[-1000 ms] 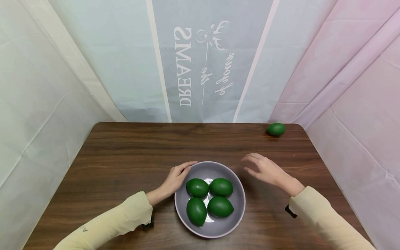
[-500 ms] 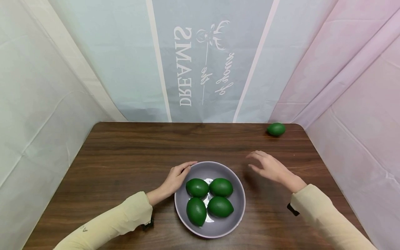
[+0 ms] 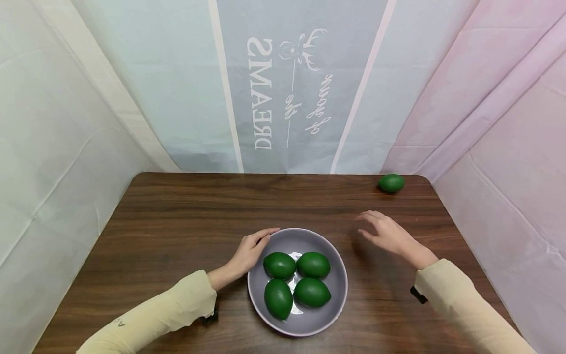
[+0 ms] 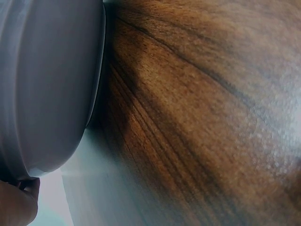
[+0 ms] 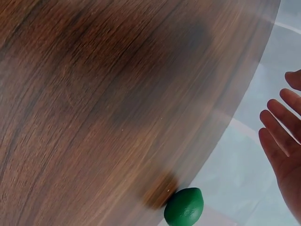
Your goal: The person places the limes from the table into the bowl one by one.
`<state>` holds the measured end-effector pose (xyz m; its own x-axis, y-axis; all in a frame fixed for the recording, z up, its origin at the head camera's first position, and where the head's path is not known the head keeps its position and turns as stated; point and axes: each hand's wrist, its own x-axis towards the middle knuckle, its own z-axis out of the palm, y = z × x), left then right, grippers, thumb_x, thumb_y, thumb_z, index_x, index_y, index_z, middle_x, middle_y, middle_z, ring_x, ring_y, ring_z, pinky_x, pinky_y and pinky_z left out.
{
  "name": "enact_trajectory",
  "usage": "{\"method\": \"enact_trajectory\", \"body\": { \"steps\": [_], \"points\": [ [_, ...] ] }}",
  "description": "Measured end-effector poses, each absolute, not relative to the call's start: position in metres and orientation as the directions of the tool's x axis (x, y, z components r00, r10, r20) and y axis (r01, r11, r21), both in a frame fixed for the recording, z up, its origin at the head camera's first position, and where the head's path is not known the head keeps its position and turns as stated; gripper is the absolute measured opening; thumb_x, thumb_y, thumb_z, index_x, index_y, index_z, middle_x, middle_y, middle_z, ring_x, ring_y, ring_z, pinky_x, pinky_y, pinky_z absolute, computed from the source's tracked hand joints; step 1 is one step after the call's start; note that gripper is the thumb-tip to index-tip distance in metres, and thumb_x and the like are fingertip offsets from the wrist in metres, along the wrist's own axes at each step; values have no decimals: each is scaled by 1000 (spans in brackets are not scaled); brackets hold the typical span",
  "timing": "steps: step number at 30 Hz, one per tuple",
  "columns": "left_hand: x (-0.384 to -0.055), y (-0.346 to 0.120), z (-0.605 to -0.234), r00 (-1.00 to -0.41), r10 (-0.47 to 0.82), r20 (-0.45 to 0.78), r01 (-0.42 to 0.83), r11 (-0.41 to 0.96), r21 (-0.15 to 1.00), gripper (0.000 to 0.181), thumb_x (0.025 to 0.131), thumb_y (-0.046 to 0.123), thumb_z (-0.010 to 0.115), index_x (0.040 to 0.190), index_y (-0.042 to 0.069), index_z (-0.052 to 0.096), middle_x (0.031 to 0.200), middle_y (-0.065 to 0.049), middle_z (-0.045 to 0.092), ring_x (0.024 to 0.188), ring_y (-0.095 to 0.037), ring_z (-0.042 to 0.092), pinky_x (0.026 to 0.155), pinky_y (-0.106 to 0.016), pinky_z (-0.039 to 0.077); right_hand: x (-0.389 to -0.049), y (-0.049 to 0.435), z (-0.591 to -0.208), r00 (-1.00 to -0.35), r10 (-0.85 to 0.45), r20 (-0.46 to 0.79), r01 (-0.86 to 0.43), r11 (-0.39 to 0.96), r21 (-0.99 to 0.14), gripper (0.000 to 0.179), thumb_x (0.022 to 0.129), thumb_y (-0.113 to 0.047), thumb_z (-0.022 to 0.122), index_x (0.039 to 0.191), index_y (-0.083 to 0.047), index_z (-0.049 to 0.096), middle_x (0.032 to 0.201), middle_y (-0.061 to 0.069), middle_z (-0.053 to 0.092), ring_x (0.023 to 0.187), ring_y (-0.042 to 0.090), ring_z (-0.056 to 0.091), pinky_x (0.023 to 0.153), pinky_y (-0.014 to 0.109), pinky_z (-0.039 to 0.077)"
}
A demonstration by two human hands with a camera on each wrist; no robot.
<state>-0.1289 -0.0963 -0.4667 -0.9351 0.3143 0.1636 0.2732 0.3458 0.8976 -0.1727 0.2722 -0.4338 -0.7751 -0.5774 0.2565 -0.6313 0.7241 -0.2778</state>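
A grey bowl (image 3: 297, 327) stands at the front middle of the table, with several green limes (image 3: 313, 293) lying in it. My left hand (image 3: 247, 253) holds the bowl at its upper left rim; in the left wrist view a fingertip (image 4: 19, 200) shows right at that rim. To the right of the bowl my right hand (image 3: 389, 236) hovers over the table with fingers loosely bent and nothing in them. Its spread fingers also show in the right wrist view. A single lime (image 3: 391, 183) lies beyond this hand, near the far right corner.
The dark wooden table (image 3: 199, 206) ends at a hanging backdrop (image 3: 300, 88) with mirrored white lettering. White fabric walls (image 3: 508, 182) stand close on the left and right. Dark straps (image 3: 418, 295) show at both cuffs.
My right hand has moved a little to the right and away from me, toward the lone lime. The left hand, the bowl and the limes stay where they were.
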Motion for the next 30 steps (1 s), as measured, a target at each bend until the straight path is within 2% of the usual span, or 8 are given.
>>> {"method": "enact_trajectory", "body": {
  "steps": [6, 12, 19, 24, 30],
  "points": [
    [-128, -96, -467, -939, 304, 158, 264, 351, 898, 28, 96, 11, 45, 119, 9, 61, 119, -4, 60, 113, -16, 53, 95, -36, 42, -176, 277, -434, -786, -560, 261, -617, 737, -275, 25, 80, -9, 67, 104, -3, 62, 103, 9, 59, 97, 26, 57, 79, 43, 48],
    [-128, -96, -466, -936, 313, 158, 268, 346, 899, 29, 96, 12, 45, 120, 7, 60, 120, -5, 60, 113, -17, 53, 95, -38, 42, -179, 284, -435, -806, -536, 252, -590, 760, -271, 27, 80, -7, 68, 105, -2, 62, 106, 11, 58, 100, 30, 55, 80, 47, 47],
    [-128, -96, -465, -936, 312, 160, 270, 348, 898, 29, 96, 13, 45, 121, 8, 60, 119, -6, 60, 112, -18, 54, 94, -39, 42, -185, 291, -438, -795, -533, 288, -601, 758, -256, 26, 78, -4, 68, 103, 0, 62, 103, 13, 59, 98, 31, 55, 80, 47, 46],
    [-128, -96, -466, -935, 315, 163, 274, 348, 896, 29, 96, 13, 45, 121, 6, 59, 120, -6, 60, 112, -19, 54, 94, -40, 42, -188, 296, -438, -807, -516, 286, -584, 769, -259, 26, 78, -5, 68, 103, 0, 62, 104, 15, 59, 99, 33, 55, 90, 51, 39],
    [-128, -96, -466, -935, 313, 166, 277, 355, 893, 29, 97, 14, 45, 121, 7, 59, 120, -5, 60, 112, -18, 54, 94, -38, 42, -191, 302, -438, -833, -478, 278, -545, 793, -270, 28, 79, -5, 67, 106, 1, 61, 108, 17, 57, 100, 35, 54, 80, 50, 45]
  ]
}}
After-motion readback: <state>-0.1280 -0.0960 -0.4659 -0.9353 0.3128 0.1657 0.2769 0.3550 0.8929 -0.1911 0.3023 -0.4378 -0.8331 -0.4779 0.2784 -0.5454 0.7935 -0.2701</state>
